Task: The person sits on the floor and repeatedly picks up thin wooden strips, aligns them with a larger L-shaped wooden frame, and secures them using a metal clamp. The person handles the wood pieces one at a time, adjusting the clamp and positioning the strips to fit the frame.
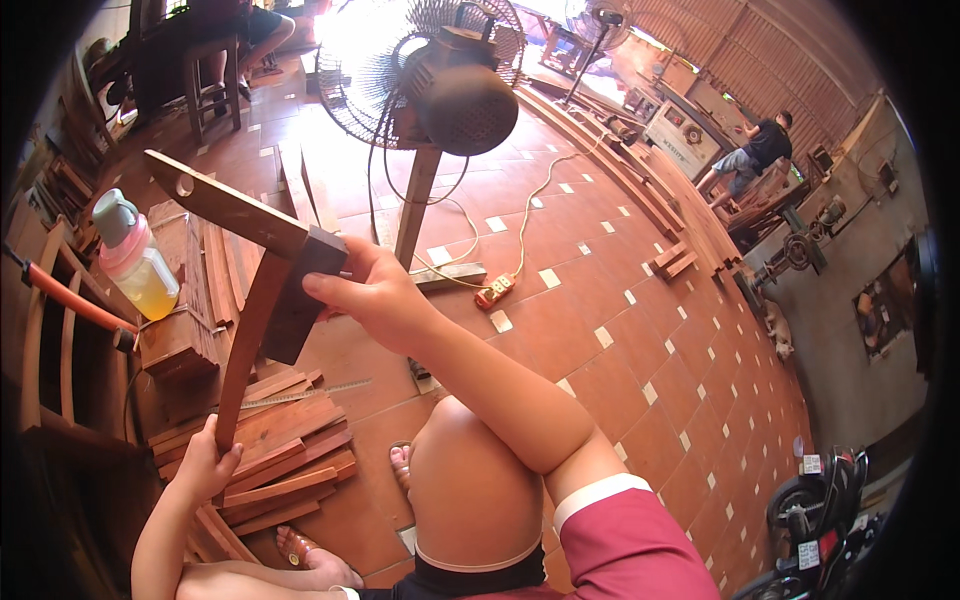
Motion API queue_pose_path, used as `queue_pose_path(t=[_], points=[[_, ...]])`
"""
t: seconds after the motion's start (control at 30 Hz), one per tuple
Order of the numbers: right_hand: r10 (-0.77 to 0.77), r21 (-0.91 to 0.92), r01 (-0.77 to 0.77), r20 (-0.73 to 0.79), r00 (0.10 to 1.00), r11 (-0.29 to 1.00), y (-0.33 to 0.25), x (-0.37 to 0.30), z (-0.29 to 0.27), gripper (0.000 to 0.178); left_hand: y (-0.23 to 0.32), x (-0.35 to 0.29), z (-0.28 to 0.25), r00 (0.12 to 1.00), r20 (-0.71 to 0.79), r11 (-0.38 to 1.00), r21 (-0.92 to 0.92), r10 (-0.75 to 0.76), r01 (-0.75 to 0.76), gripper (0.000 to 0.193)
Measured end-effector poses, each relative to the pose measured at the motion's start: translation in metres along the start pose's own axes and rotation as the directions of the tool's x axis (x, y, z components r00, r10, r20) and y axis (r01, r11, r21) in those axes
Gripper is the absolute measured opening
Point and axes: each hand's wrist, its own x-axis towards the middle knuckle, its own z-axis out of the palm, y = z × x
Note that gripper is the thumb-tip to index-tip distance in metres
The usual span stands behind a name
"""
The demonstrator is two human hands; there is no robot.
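Wood strip (246,350) — slim, reddish-brown — looks gently bowed.

The wood strip (241,350) I grip is reddish brown, my try square (310,258) dark brown in the stock (288,330) and tan along the blade (228,210), my sleeve (635,545) maroon with a white band (600,499), the bottle (131,262) pink above yellow liquid (158,300), and the floor (570,335) terracotta dotted with cream squares (604,338).

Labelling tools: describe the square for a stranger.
Below the big fan is the right hand. It holds the square, a dark block with a straight blade. The hole near its tip sets it apart from the curved wooden strip.
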Motion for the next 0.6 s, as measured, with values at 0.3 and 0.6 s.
queue_pose_path(t=[0.3, 0.6], points=[[0.058, 0.054, -0.056, -0.028, 0.998, 0.997, 0.004, 0.002, -0.013, 0.047, 0.004, 0.003, -0.008, 0.998, 0.055, 0.997, 0.072, 0.004, -0.008, 0.036], [0.091, 0.019, -0.091, -0.011, 0.996, 0.996, 0.003, 0.006, -0.009, 0.039, -0.004, -0.002, -0.008, 0.990, 0.138, 0.999, 0.044, -0.027, 0.021, 0.036]])
